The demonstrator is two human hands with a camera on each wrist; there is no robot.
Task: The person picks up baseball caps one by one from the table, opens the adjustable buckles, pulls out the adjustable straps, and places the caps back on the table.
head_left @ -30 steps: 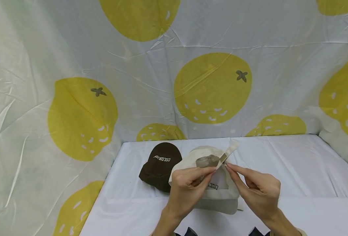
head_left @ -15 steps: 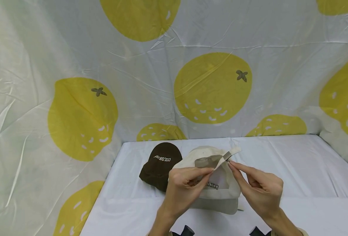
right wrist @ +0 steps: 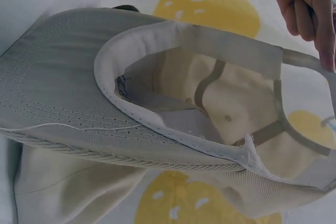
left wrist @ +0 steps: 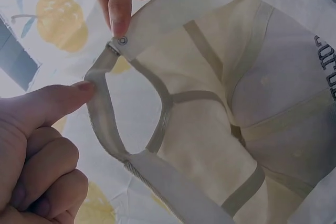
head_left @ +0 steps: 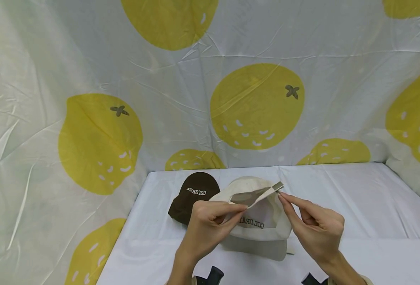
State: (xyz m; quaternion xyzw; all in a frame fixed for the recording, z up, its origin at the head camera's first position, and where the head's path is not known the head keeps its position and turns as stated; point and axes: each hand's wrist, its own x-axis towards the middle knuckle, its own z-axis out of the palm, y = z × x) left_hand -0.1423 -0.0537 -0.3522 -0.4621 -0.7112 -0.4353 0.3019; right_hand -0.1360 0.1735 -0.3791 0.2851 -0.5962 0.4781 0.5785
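A cream baseball cap (head_left: 243, 183) is held up over the white table, its inside facing me and its grey-looking brim (head_left: 257, 247) downward. My left hand (head_left: 211, 227) pinches the cap's back strap (head_left: 261, 197) between thumb and index finger. At the strap's other end is a metal buckle (head_left: 278, 186). My right hand (head_left: 316, 227) pinches the cap's edge right beside that buckle. In the left wrist view the strap (left wrist: 105, 114) spans the rear opening, running into the buckle (left wrist: 113, 49). Dark lettering shows inside the cap's front.
A dark brown cap (head_left: 195, 206) with white lettering sits on the white tablecloth (head_left: 366, 198) behind my left hand. A small beige piece (head_left: 290, 251) shows by the cream cap's brim. Lemon-print curtain (head_left: 177, 111) hangs behind and at the sides.
My left hand has drawn left and slightly down along with the strap. The strap's loose end past the buckle has shortened until it no longer shows. My right hand has shifted slightly right.
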